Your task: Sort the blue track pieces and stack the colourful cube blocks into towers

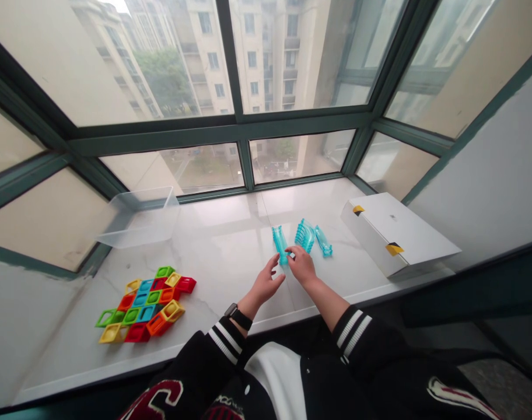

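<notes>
Three clear turquoise plastic tube pieces lie on the white marble sill. My right hand point(301, 263) has its fingers closed round the near end of the left tube piece point(279, 241). My left hand point(266, 284) is just beside it, fingers slightly curled and apart, holding nothing. A curved ribbed tube piece point(305, 234) and a straight one point(324, 241) lie just right of my hands. A black watch sits on my left wrist.
A flat cluster of coloured magnetic square tiles point(146, 303) lies on the sill point(222, 245) at the near left. A clear plastic bin point(140, 217) stands at the back left. A white cardboard box point(395, 232) lies at the right. Windows close off the back.
</notes>
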Demonstrator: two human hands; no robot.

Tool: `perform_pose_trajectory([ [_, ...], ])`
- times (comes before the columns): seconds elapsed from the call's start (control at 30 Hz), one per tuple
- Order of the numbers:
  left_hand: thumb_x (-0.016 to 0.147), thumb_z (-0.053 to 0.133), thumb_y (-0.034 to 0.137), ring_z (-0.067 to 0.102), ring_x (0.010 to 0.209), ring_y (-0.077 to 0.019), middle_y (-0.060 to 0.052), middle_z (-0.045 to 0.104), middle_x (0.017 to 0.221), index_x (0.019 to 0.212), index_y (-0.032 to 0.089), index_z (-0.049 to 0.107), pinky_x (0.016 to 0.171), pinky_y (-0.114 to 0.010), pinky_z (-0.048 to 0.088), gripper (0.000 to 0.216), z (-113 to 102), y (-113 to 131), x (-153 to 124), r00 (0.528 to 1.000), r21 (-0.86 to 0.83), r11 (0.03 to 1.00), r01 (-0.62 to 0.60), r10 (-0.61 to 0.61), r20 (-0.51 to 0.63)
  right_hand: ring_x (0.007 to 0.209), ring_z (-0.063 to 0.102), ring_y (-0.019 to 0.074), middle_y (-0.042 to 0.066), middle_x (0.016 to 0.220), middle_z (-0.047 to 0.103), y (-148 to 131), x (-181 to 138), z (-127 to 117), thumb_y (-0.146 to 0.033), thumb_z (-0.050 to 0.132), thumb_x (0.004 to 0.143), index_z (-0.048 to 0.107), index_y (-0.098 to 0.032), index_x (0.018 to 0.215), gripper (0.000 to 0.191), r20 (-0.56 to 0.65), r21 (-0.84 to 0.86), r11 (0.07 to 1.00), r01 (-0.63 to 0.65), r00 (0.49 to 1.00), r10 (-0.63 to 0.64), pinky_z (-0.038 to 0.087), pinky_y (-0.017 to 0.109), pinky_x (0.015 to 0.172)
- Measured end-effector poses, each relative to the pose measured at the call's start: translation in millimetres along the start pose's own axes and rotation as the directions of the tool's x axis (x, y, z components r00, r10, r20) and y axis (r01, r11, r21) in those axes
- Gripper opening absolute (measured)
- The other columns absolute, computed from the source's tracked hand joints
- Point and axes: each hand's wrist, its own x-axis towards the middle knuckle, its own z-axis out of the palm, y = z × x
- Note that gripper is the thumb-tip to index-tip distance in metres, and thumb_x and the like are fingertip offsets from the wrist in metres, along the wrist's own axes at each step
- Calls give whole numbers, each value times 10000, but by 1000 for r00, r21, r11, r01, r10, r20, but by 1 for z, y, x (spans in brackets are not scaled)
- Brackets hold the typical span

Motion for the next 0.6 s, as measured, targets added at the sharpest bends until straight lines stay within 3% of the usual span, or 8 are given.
perform_pose_trajectory([
  [0.6, 875, 739, 291, 464, 1509, -353, -151, 463, 1655, 1626, 272, 398, 1184, -562, 444, 825, 4, -7, 6, 1000, 28, 1000, 13, -13, -21, 1079, 692, 239, 74, 1158, 739, 2, 7, 2, -115, 592, 906, 749, -231, 1085, 265, 30, -53, 998, -18, 999, 19, 545, 367, 955],
])
